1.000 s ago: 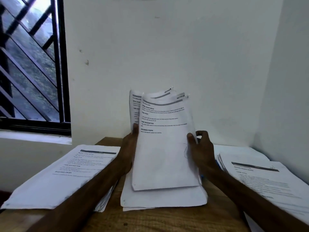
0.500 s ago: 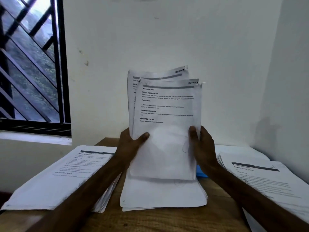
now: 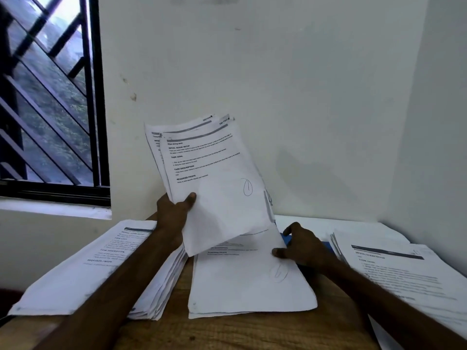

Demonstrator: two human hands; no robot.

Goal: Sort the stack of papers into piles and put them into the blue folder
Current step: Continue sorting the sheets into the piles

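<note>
Sorting unfinished: my left hand (image 3: 174,213) grips a sheaf (image 3: 214,183); right hand (image 3: 300,246) touches the middle pile (image 3: 247,286), grip unclear; blue folder (image 3: 286,239) seems unfilled.

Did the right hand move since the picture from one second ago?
Yes. The right hand has let go of the raised sheets and dropped down onto the middle pile on the table.

A window (image 3: 50,97) is being shown up and left of the fingers (image 3: 188,199), a sill (image 3: 55,209) just under it; a wall (image 3: 278,84) is being seen behind them, a table (image 3: 252,332) beneath them.
</note>
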